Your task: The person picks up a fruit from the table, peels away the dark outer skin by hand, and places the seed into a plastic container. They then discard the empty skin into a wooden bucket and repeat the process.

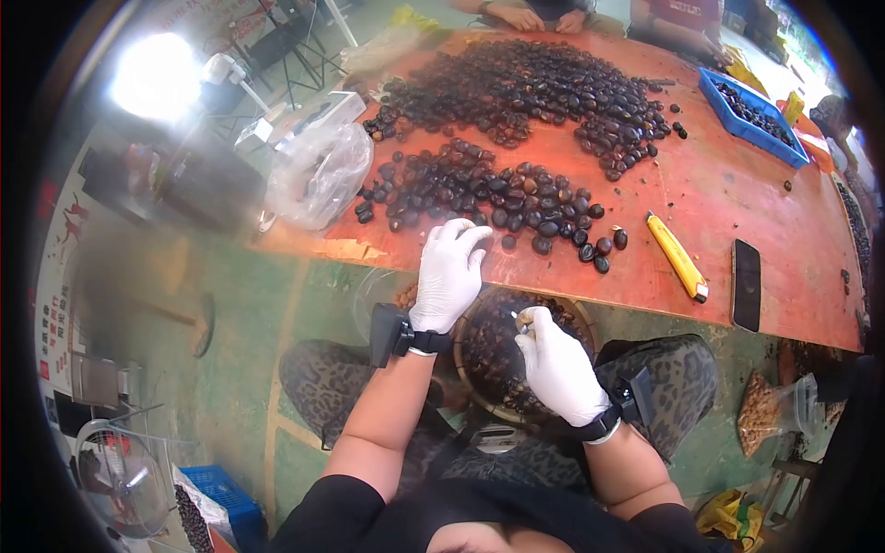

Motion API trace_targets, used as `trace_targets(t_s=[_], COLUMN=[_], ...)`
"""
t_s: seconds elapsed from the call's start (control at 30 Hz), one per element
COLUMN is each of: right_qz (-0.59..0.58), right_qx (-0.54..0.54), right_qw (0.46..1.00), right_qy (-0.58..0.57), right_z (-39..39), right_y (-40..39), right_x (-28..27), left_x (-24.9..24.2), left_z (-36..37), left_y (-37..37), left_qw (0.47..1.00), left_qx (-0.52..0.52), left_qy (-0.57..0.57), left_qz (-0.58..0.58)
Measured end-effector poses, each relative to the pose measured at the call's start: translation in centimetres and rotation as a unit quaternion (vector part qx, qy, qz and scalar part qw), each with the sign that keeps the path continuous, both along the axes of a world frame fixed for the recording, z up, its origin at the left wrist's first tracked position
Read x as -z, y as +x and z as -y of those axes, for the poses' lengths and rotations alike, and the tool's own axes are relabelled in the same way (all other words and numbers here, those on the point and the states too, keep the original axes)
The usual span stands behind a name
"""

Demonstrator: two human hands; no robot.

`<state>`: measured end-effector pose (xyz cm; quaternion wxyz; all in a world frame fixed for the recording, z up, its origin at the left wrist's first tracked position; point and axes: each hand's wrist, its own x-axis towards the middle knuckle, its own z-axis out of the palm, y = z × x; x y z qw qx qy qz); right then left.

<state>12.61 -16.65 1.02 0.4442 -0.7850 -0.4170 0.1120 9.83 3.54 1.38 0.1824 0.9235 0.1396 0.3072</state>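
Note:
My left hand (449,272), in a white glove, is at the near edge of the red table (590,281). Its fingers curl loosely beside a pile of dark, glossy, oval nuts or seeds (489,184), with a gap between thumb and forefinger and nothing visible in it. Over a round basket (502,405) between my knees, my right hand (558,364), also gloved, has its fingers pinched together around something small that I cannot make out. Dark pieces and shell-like bits lie in the basket. Partly behind my left wrist is a clear container (373,300) with light brown pieces.
A yellow utility knife (678,258) and a black phone (746,286) lie on the table's right. Farther back are a larger nut heap (535,83) and a blue tray (751,120). A clear plastic bag (318,175) rests at the left corner. Other people's hands (544,18) show across the table.

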Motion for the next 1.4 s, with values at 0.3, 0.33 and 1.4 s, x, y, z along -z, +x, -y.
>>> trace_targets(t_s=[0.3, 0.33, 1.4], right_qz=[-0.022, -0.078, -0.373], right_qx=[0.021, 0.008, -0.011], right_qw=[0.996, 0.993, 0.913], right_qy=[0.08, 0.088, 0.165], right_z=[-0.2, -0.1, -0.1], right_y=[0.5, 0.5, -0.3], right_x=[0.0, -0.4, -1.9], left_x=[0.4, 0.7, 1.2], left_z=[2.0, 2.5, 6.8], left_y=[-2.2, -2.8, -5.2], left_qw=[0.88, 0.808, 0.662], left_qx=[0.039, 0.077, 0.191], left_qy=[-0.457, -0.567, -0.705], left_qz=[0.12, 0.137, 0.171])
